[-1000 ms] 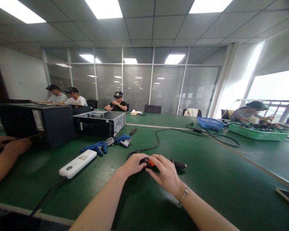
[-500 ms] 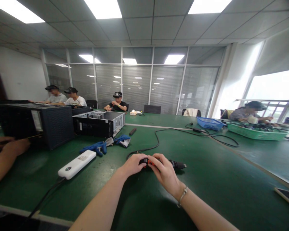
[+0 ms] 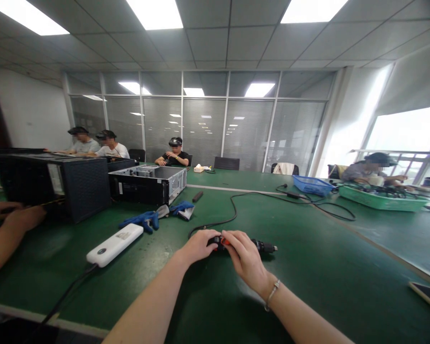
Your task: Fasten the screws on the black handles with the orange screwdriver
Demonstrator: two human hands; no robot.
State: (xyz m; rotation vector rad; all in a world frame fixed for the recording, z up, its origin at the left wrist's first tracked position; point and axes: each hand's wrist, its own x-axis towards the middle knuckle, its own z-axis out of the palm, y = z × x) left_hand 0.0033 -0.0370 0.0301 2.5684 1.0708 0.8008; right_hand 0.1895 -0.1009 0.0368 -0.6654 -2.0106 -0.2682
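Note:
A black and orange power tool (image 3: 263, 246) lies along the green table with its narrow metal tip to the right. My left hand (image 3: 200, 243) is wrapped round its left end, thumb and fingers closed. Over the middle of the tool, my right hand (image 3: 241, 253) pinches at an orange part (image 3: 225, 241), which shows between the two hands. Its fingers hide most of the body. From behind my left hand a black cord (image 3: 232, 205) runs away across the table.
Left of my hands are a white power strip (image 3: 114, 244), blue gloves (image 3: 143, 220) and two computer cases (image 3: 88, 188). A co-worker's hands (image 3: 23, 217) reach at the nearer case. A blue basket (image 3: 312, 185) and a green basket (image 3: 383, 199) stand at the right. Several people sit around.
My right fingers have shifted slightly on the tool, and more of the orange part shows between my hands. My left hand stays nearly still.

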